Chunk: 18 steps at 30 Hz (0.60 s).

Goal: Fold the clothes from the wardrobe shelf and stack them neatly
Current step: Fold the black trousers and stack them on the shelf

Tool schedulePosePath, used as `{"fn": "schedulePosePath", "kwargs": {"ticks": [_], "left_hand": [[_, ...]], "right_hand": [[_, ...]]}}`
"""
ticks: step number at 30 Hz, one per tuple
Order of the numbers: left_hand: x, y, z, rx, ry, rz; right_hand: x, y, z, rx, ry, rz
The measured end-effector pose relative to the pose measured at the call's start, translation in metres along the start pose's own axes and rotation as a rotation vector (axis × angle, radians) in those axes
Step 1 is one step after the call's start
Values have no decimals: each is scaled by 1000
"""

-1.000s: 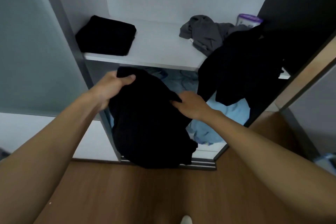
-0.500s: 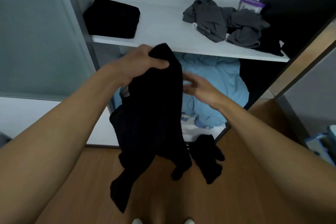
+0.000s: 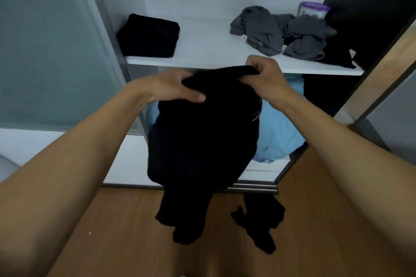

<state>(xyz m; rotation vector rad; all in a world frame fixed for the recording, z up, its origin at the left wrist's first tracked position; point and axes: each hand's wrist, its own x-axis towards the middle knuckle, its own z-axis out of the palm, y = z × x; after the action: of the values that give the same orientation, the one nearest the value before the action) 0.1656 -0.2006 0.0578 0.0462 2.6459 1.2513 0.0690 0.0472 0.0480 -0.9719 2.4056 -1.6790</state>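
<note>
A black garment [image 3: 202,141] hangs in front of me below the white wardrobe shelf [image 3: 207,51]. My left hand [image 3: 171,87] grips its upper left edge. My right hand [image 3: 265,76] pinches its upper right edge. The cloth droops down toward the floor. On the shelf's left end lies a folded black piece [image 3: 148,38]. Crumpled grey clothes [image 3: 281,31] and a black item [image 3: 337,56] lie at the shelf's right end. Another black garment [image 3: 261,222] lies on the wooden floor.
Light blue bedding [image 3: 279,128] fills the compartment under the shelf. A purple-topped bag [image 3: 313,9] stands at the back right. A frosted sliding door [image 3: 45,51] is on the left, another door panel [image 3: 391,87] on the right. Wooden floor [image 3: 112,231] lies below.
My right hand has taken hold of the garment's top edge, and both hands now spread it wide. One black piece fell to the floor earlier and stays there.
</note>
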Motion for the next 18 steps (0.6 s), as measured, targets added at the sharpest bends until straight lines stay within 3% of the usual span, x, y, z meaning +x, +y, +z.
{"fn": "schedulePosePath", "kwargs": {"ticks": [4, 7, 11, 14, 18], "left_hand": [[3, -30, 4, 127, -78, -121], [10, -44, 4, 134, -63, -147], [22, -68, 18, 493, -159, -327], [31, -76, 21, 670, -46, -401], [41, -63, 15, 883, 305, -378]], "right_hand": [[-4, -18, 0, -327, -136, -123], [-9, -18, -12, -506, -55, -110], [-10, -19, -33, -666, 37, -117], [-17, -11, -48, -883, 21, -102], [-29, 11, -61, -1103, -117, 45]]}}
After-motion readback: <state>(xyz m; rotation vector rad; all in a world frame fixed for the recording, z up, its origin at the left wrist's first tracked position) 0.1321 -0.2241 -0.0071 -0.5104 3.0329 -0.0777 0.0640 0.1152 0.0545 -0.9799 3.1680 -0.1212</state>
